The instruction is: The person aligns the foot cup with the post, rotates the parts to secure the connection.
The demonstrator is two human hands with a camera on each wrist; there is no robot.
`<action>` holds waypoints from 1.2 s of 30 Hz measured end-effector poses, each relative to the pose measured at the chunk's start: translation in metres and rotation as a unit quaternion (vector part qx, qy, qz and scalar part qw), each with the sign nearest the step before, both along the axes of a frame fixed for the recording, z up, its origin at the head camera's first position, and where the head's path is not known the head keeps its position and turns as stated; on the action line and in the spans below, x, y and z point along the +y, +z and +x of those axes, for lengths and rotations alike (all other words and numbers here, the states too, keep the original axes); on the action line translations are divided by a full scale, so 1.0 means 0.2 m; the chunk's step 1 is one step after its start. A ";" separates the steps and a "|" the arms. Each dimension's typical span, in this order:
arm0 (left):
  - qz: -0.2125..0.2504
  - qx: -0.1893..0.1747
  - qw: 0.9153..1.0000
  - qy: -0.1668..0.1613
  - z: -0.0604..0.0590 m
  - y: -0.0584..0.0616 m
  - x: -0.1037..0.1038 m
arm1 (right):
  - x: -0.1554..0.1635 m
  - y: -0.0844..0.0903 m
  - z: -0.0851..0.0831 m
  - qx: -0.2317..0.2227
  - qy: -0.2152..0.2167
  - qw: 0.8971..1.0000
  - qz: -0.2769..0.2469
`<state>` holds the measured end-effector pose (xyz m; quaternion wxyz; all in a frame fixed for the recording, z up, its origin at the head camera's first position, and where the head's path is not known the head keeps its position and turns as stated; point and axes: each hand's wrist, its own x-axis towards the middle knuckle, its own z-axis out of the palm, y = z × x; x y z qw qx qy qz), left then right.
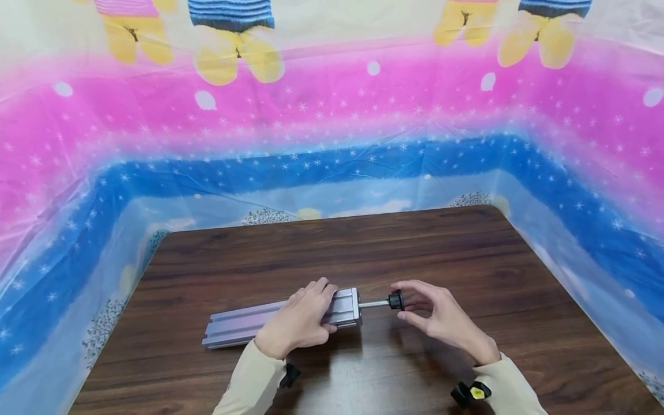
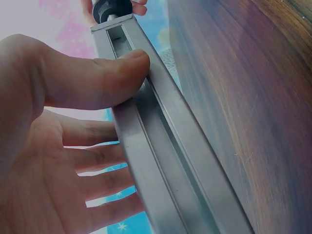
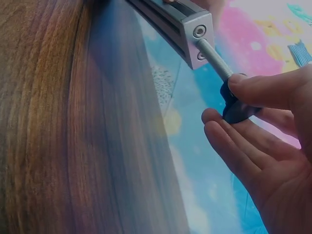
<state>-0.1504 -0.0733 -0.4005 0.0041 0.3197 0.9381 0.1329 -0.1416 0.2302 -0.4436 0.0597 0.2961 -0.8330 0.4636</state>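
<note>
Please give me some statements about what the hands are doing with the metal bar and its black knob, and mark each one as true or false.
1. The left hand holds the aluminium bar near its right end. True.
2. The right hand rests flat on the table, away from the knob. False: its thumb and fingers pinch the black knob.
3. The knob sits on a threaded rod that enters the bar's end plate. True.
4. The bar stands upright on the table. False: it is lying lengthwise.
5. The end plate shows two screw holes in the right wrist view. True.
</note>
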 end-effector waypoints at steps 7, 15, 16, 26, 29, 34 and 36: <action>0.004 -0.005 1.000 0.003 -0.01 0.02 -0.02 | -0.01 0.04 -0.02 -0.007 -0.012 1.000 0.016; -0.003 0.013 1.000 -0.003 0.00 0.00 -0.02 | -0.02 0.05 -0.02 -0.052 -0.042 0.997 0.050; -0.003 0.018 1.000 -0.006 0.00 0.00 -0.02 | -0.02 0.04 -0.01 -0.064 -0.046 0.996 0.052; -0.009 0.028 0.999 -0.022 0.00 -0.02 0.00 | -0.02 0.01 -0.03 -0.118 -0.068 0.989 0.057; -0.016 0.025 0.999 -0.023 0.00 -0.02 -0.01 | -0.03 0.00 -0.04 -0.115 -0.074 0.988 0.067; -0.023 0.018 0.999 -0.022 0.00 -0.03 -0.02 | -0.05 0.00 -0.06 -0.122 -0.081 0.986 0.085; -0.024 0.017 0.999 -0.022 0.00 -0.03 -0.03 | -0.06 -0.01 -0.06 -0.126 -0.080 0.985 0.089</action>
